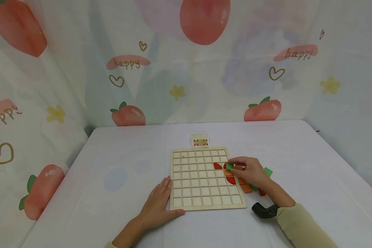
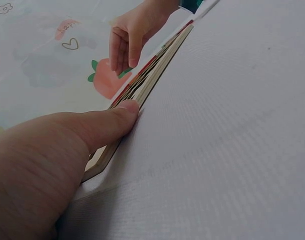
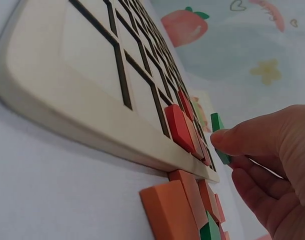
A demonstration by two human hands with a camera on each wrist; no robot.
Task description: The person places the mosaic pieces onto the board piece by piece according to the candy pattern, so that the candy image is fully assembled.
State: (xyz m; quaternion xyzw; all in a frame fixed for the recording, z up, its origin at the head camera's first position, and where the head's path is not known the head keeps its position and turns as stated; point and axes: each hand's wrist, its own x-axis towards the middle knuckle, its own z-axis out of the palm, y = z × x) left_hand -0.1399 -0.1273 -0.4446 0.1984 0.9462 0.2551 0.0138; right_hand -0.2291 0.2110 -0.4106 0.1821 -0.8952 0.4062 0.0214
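Note:
A wooden grid board (image 1: 207, 208) lies flat on the table. My left hand (image 1: 156, 203) rests against its left edge and near corner, fingers fairly straight; in the left wrist view the thumb (image 2: 115, 120) touches the board's rim. Over the board's right side, my right hand (image 1: 251, 172) pinches a green tile (image 1: 229, 166) between thumb and fingers. The right wrist view has this green tile (image 3: 217, 125) held raised above the board. Beneath it, a quarter-round red tile (image 1: 230, 180), an orange tile (image 1: 228, 173) and another red tile (image 1: 217, 166) sit in cells.
Loose orange tiles (image 1: 247, 188), a green tile (image 1: 268, 171) and a red tile (image 1: 262, 192) lie right of the board, partly under the right hand. A pattern card (image 1: 199, 142) lies beyond the far edge. A black device (image 1: 264, 210) is at the right wrist. Printed cloth (image 1: 204, 86) hangs behind.

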